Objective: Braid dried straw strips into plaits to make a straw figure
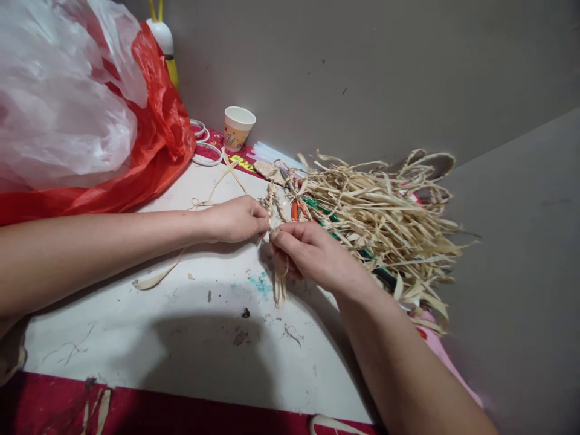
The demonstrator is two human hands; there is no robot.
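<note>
My left hand (pixel 240 219) and my right hand (pixel 312 251) meet over the white board, fingertips almost touching. Both pinch a braided straw cord (pixel 270 199), whose twisted length rises behind the fingers. Loose flat straw ends (pixel 280 287) hang below my right hand. Just right of the hands lies a large heap of dry straw strips (pixel 385 211), with twisted loops at its far end. Orange and green handles (pixel 295 210) show partly under the straw. The exact spot where the fingers grip is small and partly hidden.
White and red plastic bags (pixel 167 139) bulge at the left. A paper cup (pixel 238 128) stands near the wall, beside white rings (pixel 207 153) and pale sticks (pixel 276 156). The white board (pixel 181 338) carries scraps and stains. A grey wall (pixel 512 254) borders the right.
</note>
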